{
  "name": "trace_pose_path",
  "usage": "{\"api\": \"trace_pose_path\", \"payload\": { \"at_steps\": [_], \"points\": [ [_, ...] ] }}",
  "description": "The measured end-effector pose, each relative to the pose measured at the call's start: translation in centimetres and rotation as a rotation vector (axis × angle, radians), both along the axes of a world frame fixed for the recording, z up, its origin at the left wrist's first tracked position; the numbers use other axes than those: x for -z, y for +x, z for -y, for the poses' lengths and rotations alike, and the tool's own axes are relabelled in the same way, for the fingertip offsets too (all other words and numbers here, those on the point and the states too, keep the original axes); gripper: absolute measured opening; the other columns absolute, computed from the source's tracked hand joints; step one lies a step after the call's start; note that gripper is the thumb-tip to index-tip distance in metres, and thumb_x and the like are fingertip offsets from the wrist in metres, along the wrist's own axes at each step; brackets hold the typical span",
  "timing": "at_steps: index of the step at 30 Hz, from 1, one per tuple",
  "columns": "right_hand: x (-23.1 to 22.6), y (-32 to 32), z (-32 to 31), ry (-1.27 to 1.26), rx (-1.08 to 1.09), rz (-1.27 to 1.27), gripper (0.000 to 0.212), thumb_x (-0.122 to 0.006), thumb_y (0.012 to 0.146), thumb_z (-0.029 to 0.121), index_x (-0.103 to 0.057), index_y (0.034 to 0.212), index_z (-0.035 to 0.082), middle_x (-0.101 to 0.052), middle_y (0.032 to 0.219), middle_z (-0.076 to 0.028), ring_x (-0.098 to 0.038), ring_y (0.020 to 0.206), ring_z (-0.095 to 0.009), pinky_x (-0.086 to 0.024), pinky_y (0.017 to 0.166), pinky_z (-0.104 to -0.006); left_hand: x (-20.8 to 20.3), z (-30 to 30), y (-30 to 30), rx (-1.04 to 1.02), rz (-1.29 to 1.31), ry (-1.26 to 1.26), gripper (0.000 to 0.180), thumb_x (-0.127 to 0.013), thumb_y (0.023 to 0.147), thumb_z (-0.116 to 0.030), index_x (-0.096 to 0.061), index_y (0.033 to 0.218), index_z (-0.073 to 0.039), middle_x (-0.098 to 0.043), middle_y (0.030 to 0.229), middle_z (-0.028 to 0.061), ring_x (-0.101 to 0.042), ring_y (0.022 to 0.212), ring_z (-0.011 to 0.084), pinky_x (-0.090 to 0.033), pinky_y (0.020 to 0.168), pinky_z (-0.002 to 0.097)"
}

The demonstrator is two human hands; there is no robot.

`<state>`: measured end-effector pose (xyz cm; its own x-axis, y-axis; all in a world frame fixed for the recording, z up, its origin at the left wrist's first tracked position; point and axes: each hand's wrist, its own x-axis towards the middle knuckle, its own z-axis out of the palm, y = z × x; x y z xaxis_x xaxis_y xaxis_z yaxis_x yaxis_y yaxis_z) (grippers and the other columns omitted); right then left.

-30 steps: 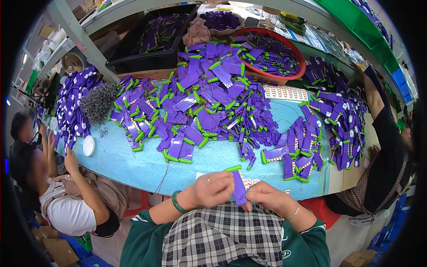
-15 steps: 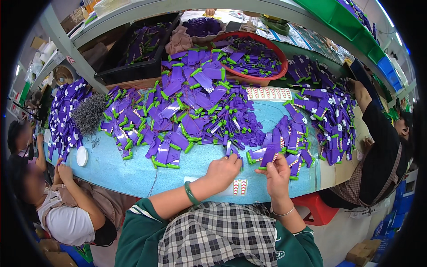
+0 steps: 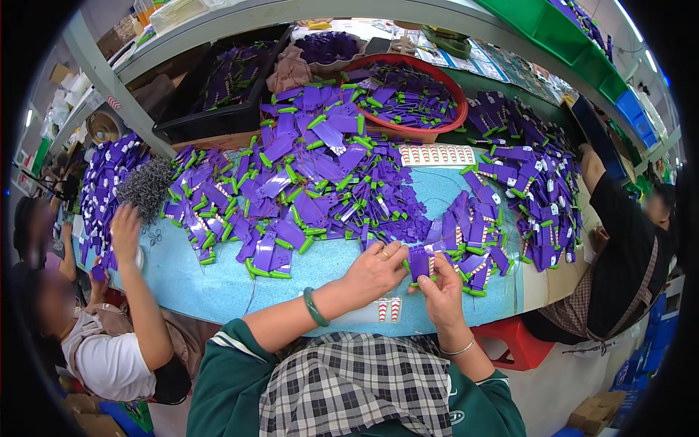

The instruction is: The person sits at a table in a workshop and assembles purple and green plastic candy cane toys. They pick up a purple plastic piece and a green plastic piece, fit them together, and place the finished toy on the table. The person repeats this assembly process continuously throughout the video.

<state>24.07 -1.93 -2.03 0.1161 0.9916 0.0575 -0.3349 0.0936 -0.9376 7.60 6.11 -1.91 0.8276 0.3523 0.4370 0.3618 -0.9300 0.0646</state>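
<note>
My right hand [image 3: 443, 297] is closed on a flat purple piece with a green end [image 3: 421, 264], held just above the near part of the table between thumb and fingers. Beside its left edge, my left hand [image 3: 373, 278] has its fingertips pinched together. Whatever those fingertips hold, if anything, is too small or hidden. Below the hands lies a small sheet of red-and-white chevron stickers [image 3: 389, 309]. A pile of similar purple-and-green pieces [image 3: 473, 229] lies just beyond my right hand, and a larger heap [image 3: 313, 175] spreads across the middle.
A red basin [image 3: 462, 102] and a black crate [image 3: 171, 120] hold more pieces at the back. A longer sticker strip [image 3: 437, 155] lies beyond my hands. Grey metal rings [image 3: 145, 186] are heaped at left. People sit on both sides; a shelf frame [image 3: 120, 102] spans above.
My left hand has moved right, up to the purple piece. My right hand has shifted slightly left, turning the piece upright. The person at left has raised a hand toward the metal rings.
</note>
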Motion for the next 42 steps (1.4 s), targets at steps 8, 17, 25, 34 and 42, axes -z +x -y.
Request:
{"api": "trace_pose_path", "payload": {
  "at_steps": [8, 17, 25, 34, 42],
  "points": [
    [-0.8, 0.3, 1.9, 0.003, -0.022, 0.267, 0.037, -0.062, 0.079, -0.006, -0.061, 0.115, 0.0, -0.051, 0.094, -0.006, -0.055, 0.077, -0.013, -0.053, 0.066, -0.026, -2.1, 2.0, -3.4, -0.191, 0.586, -1.326, 0.028, -0.067, 0.078, 0.006, -0.056, 0.103, -0.001, -0.06, 0.1, 0.0066, -0.06, 0.095, 0.0145, -0.048, 0.086, 0.0276],
    [-1.9, -2.6, 2.0, 0.273, 0.064, 0.763, 0.048, -0.072, 0.069, -0.008, -0.066, 0.113, 0.01, -0.052, 0.076, -0.004, -0.049, 0.067, -0.014, -0.039, 0.058, -0.0262, -0.7, 4.3, -5.6, -0.092, 1.097, -1.713, 0.023, -0.062, 0.082, 0.008, -0.058, 0.104, 0.001, -0.062, 0.103, 0.0075, -0.062, 0.094, 0.0147, -0.051, 0.085, 0.0292],
    [-1.6, -2.9, 2.5, 0.304, 0.066, 0.852, 0.048, -0.072, 0.069, -0.008, -0.066, 0.113, 0.009, -0.051, 0.072, -0.004, -0.049, 0.064, -0.015, -0.039, 0.057, -0.0277, 0.0, 5.2, -5.8, -0.101, 1.042, -1.596, 0.022, -0.063, 0.083, 0.008, -0.059, 0.104, 0.003, -0.064, 0.099, 0.0093, -0.065, 0.09, 0.0161, -0.054, 0.081, 0.0269],
    [-2.9, -1.2, 1.5, -0.032, -0.485, 0.835, 0.031, -0.072, 0.072, 0.001, -0.07, 0.102, 0.005, -0.057, 0.07, -0.006, -0.055, 0.064, -0.016, -0.044, 0.056, -0.0299, -0.9, 6.0, -6.6, -0.221, 0.588, -1.6, 0.018, -0.065, 0.084, 0.001, -0.064, 0.102, 0.002, -0.068, 0.093, 0.0078, -0.065, 0.084, 0.0121, -0.055, 0.074, 0.0239],
    [-2.7, -3.6, 1.2, 0.258, -0.427, 0.58, 0.053, -0.076, 0.071, 0.002, -0.058, 0.12, 0.002, -0.063, 0.091, -0.01, -0.063, 0.078, -0.015, -0.051, 0.071, -0.0272, -2.1, 5.1, -7.1, 0.015, 0.81, -1.708, 0.013, -0.069, 0.081, -0.007, -0.066, 0.093, -0.001, -0.058, 0.102, 0.0019, -0.057, 0.091, 0.0094, -0.045, 0.081, 0.0241]
  ]
}}
